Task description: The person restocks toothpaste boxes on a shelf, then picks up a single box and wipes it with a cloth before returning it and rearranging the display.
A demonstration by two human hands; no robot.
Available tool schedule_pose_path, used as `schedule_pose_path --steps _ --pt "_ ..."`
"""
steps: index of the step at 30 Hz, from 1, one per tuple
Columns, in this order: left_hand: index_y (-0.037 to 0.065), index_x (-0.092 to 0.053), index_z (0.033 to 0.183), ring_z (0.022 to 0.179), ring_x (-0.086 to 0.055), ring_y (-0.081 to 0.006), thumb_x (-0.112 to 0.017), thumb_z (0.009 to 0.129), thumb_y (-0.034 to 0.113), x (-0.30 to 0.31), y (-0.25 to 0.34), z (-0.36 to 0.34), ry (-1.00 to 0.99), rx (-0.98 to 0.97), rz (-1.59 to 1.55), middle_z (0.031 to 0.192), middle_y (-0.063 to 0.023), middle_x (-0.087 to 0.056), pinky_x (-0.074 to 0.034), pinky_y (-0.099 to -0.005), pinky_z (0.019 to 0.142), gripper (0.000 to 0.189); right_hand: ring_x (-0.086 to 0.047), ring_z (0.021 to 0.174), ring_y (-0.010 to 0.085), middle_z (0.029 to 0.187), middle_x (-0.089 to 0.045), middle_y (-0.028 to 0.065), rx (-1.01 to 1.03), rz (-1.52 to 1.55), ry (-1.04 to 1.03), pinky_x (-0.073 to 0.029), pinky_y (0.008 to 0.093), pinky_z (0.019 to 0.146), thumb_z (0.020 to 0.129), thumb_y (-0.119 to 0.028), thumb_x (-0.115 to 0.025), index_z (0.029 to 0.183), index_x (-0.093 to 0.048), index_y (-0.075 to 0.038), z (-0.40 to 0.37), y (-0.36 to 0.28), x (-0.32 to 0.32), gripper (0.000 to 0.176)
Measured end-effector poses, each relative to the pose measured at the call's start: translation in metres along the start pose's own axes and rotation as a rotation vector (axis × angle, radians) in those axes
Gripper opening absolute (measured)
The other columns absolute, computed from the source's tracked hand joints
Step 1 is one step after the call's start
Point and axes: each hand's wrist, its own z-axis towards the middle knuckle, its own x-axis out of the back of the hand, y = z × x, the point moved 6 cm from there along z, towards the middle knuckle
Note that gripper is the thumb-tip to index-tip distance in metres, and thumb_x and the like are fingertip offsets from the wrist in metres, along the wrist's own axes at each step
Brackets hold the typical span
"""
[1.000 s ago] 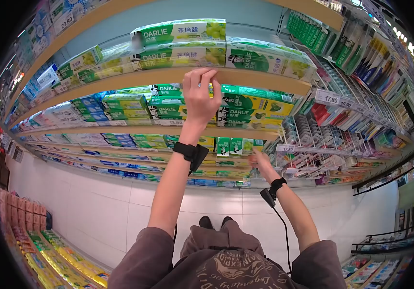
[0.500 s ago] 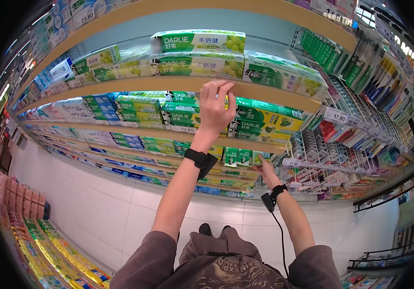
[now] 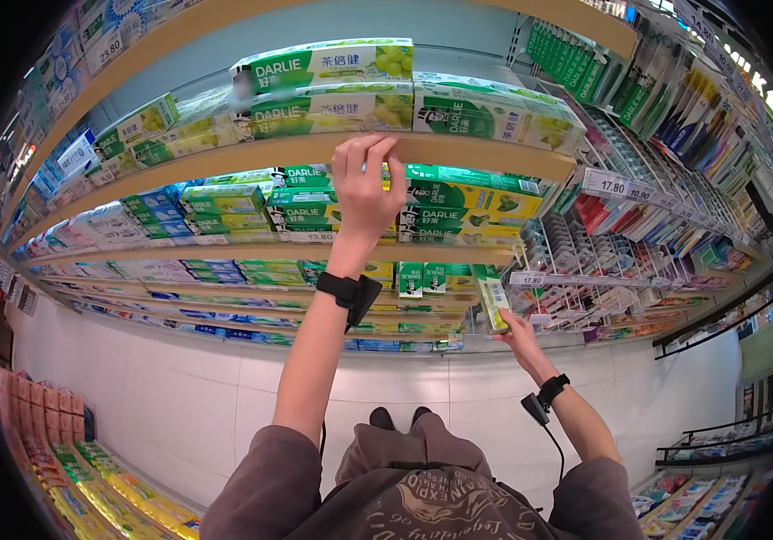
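My left hand [image 3: 368, 184] rests with bent fingers on the front edge of a wooden shelf [image 3: 485, 155], and its fingers hold that edge. Below and to the right, my right hand [image 3: 518, 335] grips the lower end of a green and yellow toothpaste box [image 3: 492, 297], which is tilted in front of a lower shelf. Two upright green boxes [image 3: 422, 280] stand to the left of that box. Above my left hand, a DARLIE box [image 3: 337, 65] lies on top of other green and white boxes [image 3: 499, 117].
Hanging packs [image 3: 688, 135] and price-tagged racks [image 3: 616, 184] fill the right side. Stacked boxes line shelves at the left. Yellow packs [image 3: 121, 486] lie at the lower left. A dark cable hangs from my right wrist's device [image 3: 536, 407].
My right hand has drawn the green and yellow box down and outward from the lower shelf. My left hand stays on the shelf edge while the view has shifted.
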Motion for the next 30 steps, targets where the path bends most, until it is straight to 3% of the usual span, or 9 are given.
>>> schedule_pose_path --steps 10,17,20,21,23,24,27,29,30 --pt "0.005 -0.067 0.106 0.100 -0.058 -0.0294 -0.067 0.083 0.001 0.000 -0.001 0.000 -0.003 -0.012 0.013 0.105 -0.0092 -0.063 -0.046 -0.0412 0.087 0.023 -0.066 0.081 0.0125 0.091 -0.067 0.0051 0.001 -0.286 -0.178 -0.055 0.0274 0.069 0.098 -0.038 -0.066 0.104 -0.067 0.001 -0.088 -0.053 0.012 0.039" --pt "0.004 -0.068 0.116 0.107 -0.058 -0.0311 -0.069 0.084 0.002 0.013 0.012 0.005 -0.123 0.006 -0.006 0.115 -0.0111 -0.063 -0.047 -0.0420 0.092 0.032 -0.060 0.079 0.0084 0.088 -0.065 0.0020 0.086 -0.445 -0.215 -0.050 0.0260 0.070 0.098 -0.034 -0.066 0.102 -0.069 -0.001 -0.125 -0.140 -0.010 0.034" --pt "0.004 -0.064 0.126 0.114 -0.058 -0.0337 -0.070 0.088 0.012 0.021 0.035 0.003 -0.386 -0.066 -0.207 0.123 -0.0134 -0.062 -0.047 -0.0450 0.097 0.039 -0.055 0.083 0.0046 0.090 -0.064 -0.0023 0.250 -0.532 -0.324 -0.043 0.0233 0.074 0.096 -0.031 -0.069 0.103 -0.069 0.000 -0.130 -0.182 -0.020 0.031" --pt "0.004 -0.064 0.126 0.114 -0.058 -0.0337 -0.070 0.088 0.012 0.025 0.041 0.005 -0.383 -0.068 -0.203 0.123 -0.0134 -0.062 -0.047 -0.0450 0.097 0.039 -0.055 0.083 0.0046 0.090 -0.064 -0.0023 0.254 -0.533 -0.327 -0.043 0.0233 0.074 0.096 -0.031 -0.069 0.103 -0.069 0.000 -0.133 -0.197 -0.023 0.031" --pt "0.003 -0.065 0.121 0.110 -0.059 -0.0343 -0.073 0.090 0.028 0.017 0.059 0.002 -0.661 -0.115 -0.420 0.118 -0.0155 -0.063 -0.048 -0.0447 0.094 0.040 -0.053 0.082 0.0045 0.089 -0.062 -0.0027 0.317 -0.639 -0.327 -0.041 0.0231 0.071 0.096 -0.030 -0.070 0.103 -0.068 -0.001 -0.142 -0.231 -0.032 0.030" --pt "0.003 -0.065 0.121 0.110 -0.059 -0.0343 -0.073 0.090 0.028 0.018 0.063 0.008 -0.658 -0.116 -0.416 0.118 -0.0155 -0.063 -0.048 -0.0447 0.094 0.040 -0.052 0.081 0.0044 0.089 -0.062 -0.0026 0.366 -0.658 -0.338 -0.041 0.0230 0.070 0.095 -0.030 -0.071 0.104 -0.068 0.000 -0.144 -0.246 -0.036 0.031" --pt "0.002 -0.065 0.123 0.102 -0.063 -0.0312 -0.074 0.091 0.031 0.014 0.067 0.021 -0.897 0.011 -0.488 0.111 -0.0158 -0.065 -0.051 -0.0415 0.090 0.044 -0.051 0.078 0.0041 0.088 -0.061 -0.0019 0.496 -0.732 -0.351 -0.041 0.0224 0.065 0.094 -0.029 -0.071 0.106 -0.067 0.001 -0.153 -0.294 -0.050 0.034" --pt "0.002 -0.066 0.122 0.092 -0.066 -0.0271 -0.076 0.090 0.034 0.006 0.066 0.033 -1.136 0.185 -0.659 0.099 -0.0142 -0.068 -0.053 -0.0374 0.080 0.046 -0.051 0.077 0.0039 0.087 -0.061 -0.0007 0.548 -0.802 -0.329 -0.040 0.0218 0.063 0.094 -0.030 -0.071 0.108 -0.066 0.002 -0.158 -0.324 -0.057 0.035" --pt "0.002 -0.067 0.119 0.086 -0.066 -0.0231 -0.077 0.089 0.034 0.008 0.070 0.047 -1.108 0.151 -0.670 0.092 -0.0120 -0.068 -0.053 -0.0347 0.074 0.045 -0.051 0.075 0.0040 0.087 -0.061 -0.0001 0.578 -0.826 -0.313 -0.040 0.0220 0.062 0.094 -0.031 -0.071 0.108 -0.066 0.002 -0.158 -0.338 -0.058 0.036"
